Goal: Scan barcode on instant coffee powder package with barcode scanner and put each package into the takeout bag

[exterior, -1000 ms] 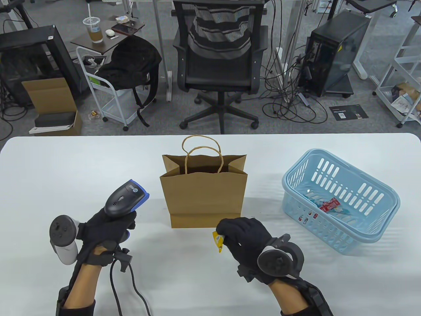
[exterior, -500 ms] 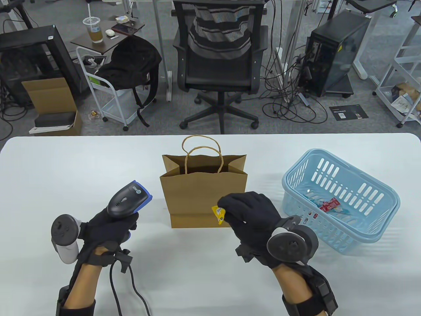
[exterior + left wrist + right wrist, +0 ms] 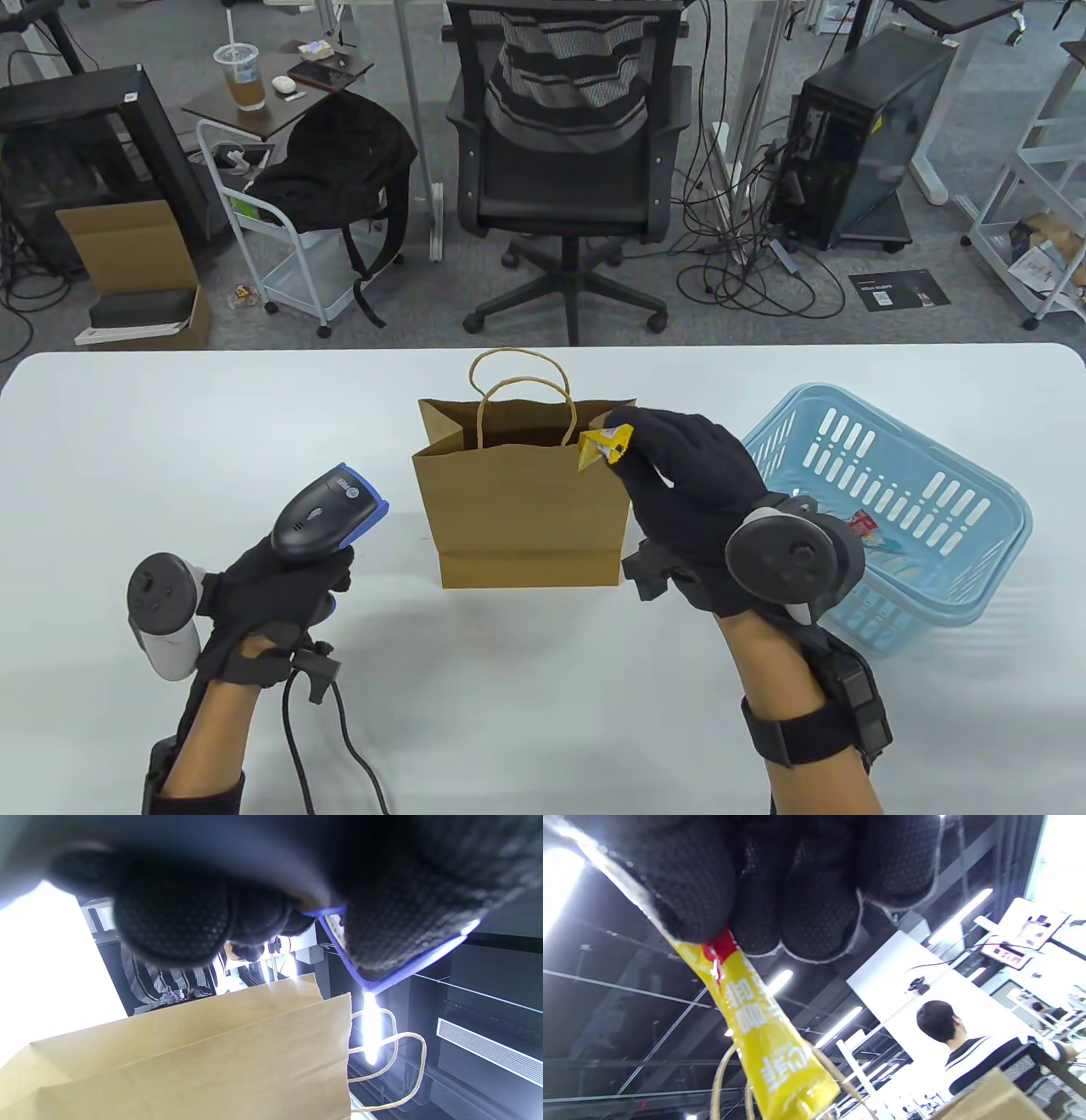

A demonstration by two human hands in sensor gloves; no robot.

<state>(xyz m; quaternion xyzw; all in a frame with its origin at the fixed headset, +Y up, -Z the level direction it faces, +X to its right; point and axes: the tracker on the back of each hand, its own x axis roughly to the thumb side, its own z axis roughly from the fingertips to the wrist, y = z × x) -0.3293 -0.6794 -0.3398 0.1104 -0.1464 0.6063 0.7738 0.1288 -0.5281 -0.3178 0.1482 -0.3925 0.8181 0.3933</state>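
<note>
White table (image 3: 170, 424): right hand (image 3: 691, 501) pinches yellow sachet (image 3: 601, 447) over bag (image 3: 526, 509) (open-topped); left hand (image 3: 271, 594) grips scanner (image 3: 327, 514).

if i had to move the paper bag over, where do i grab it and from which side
Take the paper bag by its two twine handles, coming straight down from above. They stand upright in loops over the open mouth, clear of the walls. Come in toward the left of the loops: the right hand holds the yellow packet over the mouth's right corner.

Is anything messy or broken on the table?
Nothing stands out. The brown paper takeout bag stands upright and open, the light blue plastic basket sits level, and the yellow coffee packet looks whole.
</note>
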